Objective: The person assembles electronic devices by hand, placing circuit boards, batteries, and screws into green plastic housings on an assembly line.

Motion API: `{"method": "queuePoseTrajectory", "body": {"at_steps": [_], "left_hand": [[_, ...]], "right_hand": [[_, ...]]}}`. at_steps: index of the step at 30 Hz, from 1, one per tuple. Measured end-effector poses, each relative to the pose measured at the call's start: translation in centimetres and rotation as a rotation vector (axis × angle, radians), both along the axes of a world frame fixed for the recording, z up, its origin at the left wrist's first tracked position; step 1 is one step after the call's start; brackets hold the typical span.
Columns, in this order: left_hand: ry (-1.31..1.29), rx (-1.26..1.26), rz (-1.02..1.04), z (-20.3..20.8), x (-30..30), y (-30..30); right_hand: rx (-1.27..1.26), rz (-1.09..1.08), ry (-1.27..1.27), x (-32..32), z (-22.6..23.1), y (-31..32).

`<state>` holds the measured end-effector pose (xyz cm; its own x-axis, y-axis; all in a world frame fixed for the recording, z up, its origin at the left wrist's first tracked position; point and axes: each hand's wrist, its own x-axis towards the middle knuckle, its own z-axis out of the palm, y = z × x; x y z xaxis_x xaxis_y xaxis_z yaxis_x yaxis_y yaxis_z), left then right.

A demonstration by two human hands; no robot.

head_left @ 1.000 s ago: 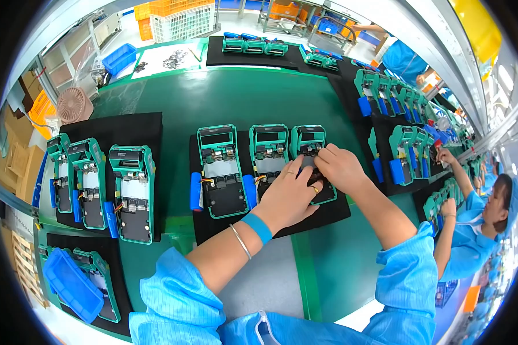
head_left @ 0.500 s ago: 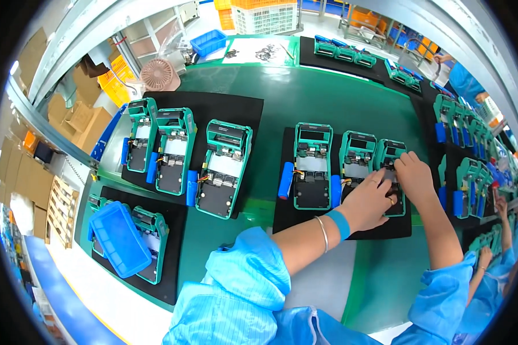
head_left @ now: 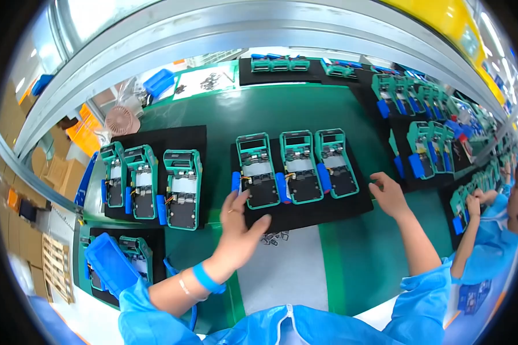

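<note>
Three teal device housings stand side by side on a black foam mat (head_left: 305,215): a left housing (head_left: 261,185), a middle housing (head_left: 303,167) and a right housing (head_left: 338,167). Each shows bare circuit parts, a white panel and a dark lower plate, with a blue cylindrical battery pack (head_left: 282,187) at its left side. My left hand (head_left: 237,233), with a blue wrist strap, hovers by the left housing's lower corner, thumb and fingers spread. Off the mat's right edge is my right hand (head_left: 389,196), fingers loosely bent and apart. Neither hand holds anything.
Another black mat (head_left: 155,140) at left carries more such housings. A blue bin (head_left: 112,264) lies over housings at lower left. Small dark parts (head_left: 275,237) are on the grey strip before me. Co-workers' hands (head_left: 479,200) are at far right. A metal beam crosses overhead.
Both hands have come off the right housing and moved apart, the left one leftward, the right one beyond the mat's right edge. The view has shifted, revealing small parts in front of the mat.
</note>
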<state>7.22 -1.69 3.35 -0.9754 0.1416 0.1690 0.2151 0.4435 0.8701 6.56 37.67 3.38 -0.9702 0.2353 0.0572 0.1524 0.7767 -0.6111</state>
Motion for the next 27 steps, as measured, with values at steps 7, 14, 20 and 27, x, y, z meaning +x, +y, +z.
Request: {"method": "queuePoseTrajectory", "body": {"at_steps": [7, 14, 20, 27], "left_hand": [[-0.61, 0.409, 0.141, 1.2, 1.4, -3.1], [-0.784, 0.471, -0.01, -2.0, -4.3, -4.1], [-0.548, 0.476, -0.045, 0.1, -1.7, -3.3], [-0.494, 0.384, -0.378, 1.3, 7.2, -2.3]], "right_hand": [[-0.08, -0.056, 0.007, -0.5, -1.4, -0.5], [-0.092, -0.12, 0.15, -2.3, -2.9, -0.9], [-0.166, -0.226, 0.327, 3.5, -0.6, -1.4], [-0.325, -0.334, 0.292, 16.9, -2.2, -1.0]]}}
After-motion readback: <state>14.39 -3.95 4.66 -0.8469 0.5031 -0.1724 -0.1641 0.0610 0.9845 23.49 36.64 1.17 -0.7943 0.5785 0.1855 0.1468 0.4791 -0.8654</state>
